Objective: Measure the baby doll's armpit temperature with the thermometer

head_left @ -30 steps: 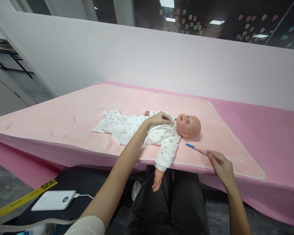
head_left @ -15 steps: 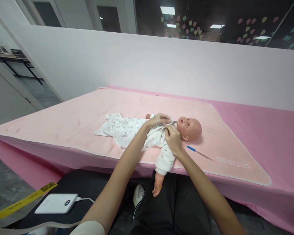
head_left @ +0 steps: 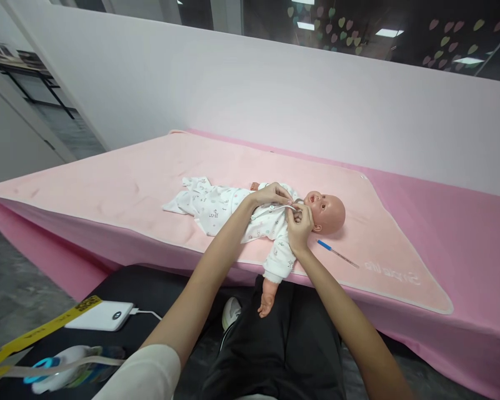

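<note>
1. Head view, reference: 12 o'clock points to the wall [head_left: 266,94]; the clock's centre is the chest of the doll [head_left: 270,229].
2. The doll lies on the mat [head_left: 229,158], wearing a printed suit [head_left: 219,211]. Its head [head_left: 332,214] is at 3 o'clock, the suit's leg ends at 9 o'clock.
3. The left hand [head_left: 275,194] enters from 7 o'clock. Its fingers are drawn narrow, apparently pinching the suit's front edge [head_left: 280,207] near the neck.
4. The right hand [head_left: 300,223] enters from 5 o'clock. Thumb and fingers are closed on the same edge, just beside the left fingertips. The exact contact is partly hidden by the fingers.
5. The blue-handled rod [head_left: 330,249] lies on the mat at 4 o'clock, near the right wrist and held by neither hand.
6. The near arm [head_left: 268,297] hangs over the mat's front edge at 6 o'clock.
7. Caution, by judgement: a loose pinch could let the thin edge slip; a hard pull could drag the doll or strain the cloth. A low sweep of the right wrist could roll the rod. Contact with the near arm could twist the doll toward the front edge.
</note>
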A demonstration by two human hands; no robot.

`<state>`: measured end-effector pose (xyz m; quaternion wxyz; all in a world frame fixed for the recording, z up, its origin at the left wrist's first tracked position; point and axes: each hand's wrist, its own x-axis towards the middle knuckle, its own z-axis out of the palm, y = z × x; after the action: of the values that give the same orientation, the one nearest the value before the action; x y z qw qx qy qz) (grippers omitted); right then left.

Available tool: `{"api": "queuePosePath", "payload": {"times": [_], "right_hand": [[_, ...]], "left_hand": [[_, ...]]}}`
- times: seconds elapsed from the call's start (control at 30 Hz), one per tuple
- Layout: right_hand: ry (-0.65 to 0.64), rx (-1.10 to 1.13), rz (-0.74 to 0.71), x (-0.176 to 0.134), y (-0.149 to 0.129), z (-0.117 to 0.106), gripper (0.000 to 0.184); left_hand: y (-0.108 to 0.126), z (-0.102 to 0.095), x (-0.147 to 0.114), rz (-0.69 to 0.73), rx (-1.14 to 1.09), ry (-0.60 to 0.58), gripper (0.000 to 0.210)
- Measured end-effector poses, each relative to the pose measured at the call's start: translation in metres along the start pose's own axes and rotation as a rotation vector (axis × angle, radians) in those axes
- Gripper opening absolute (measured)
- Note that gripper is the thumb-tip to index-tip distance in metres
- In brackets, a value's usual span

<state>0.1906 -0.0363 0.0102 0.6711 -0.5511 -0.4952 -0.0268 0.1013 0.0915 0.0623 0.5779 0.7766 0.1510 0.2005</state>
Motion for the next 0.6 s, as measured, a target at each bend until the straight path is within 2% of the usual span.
{"api": "queuePosePath", "payload": {"times": [0.3, 0.6], "right_hand": [[0.023, 0.012, -0.023, -0.0005, 0.0021, 0.0009, 0.015], [0.031, 0.017, -0.08, -0.0011, 0.0033, 0.0, 0.017]], "left_hand": [[-0.0038, -0.0022, 0.0003, 0.002, 0.045, 0.038, 0.031], [-0.0025, -0.0001, -0.0007, -0.014, -0.001, 0.049, 0.031]]}}
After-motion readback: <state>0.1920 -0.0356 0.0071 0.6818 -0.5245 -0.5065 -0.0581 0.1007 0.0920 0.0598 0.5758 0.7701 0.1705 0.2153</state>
